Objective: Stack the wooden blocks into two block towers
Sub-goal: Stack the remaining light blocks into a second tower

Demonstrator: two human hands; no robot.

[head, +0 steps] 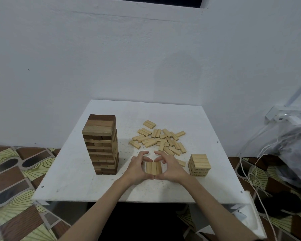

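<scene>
Bag (295,153) cut off at right edge; block row (154,168) sides hidden behind hands.

Dim even light, soft shadows, wide-angle edge distortion, blur.

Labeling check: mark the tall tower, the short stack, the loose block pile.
tall tower (101,145), head view, middle of its front face
short stack (199,164), head view, its top front edge
loose block pile (161,140), head view, centre of the heap

Pale matt wood blocks (159,141) (unvarnished), rough white-painted table (207,180) w/ specks
</scene>
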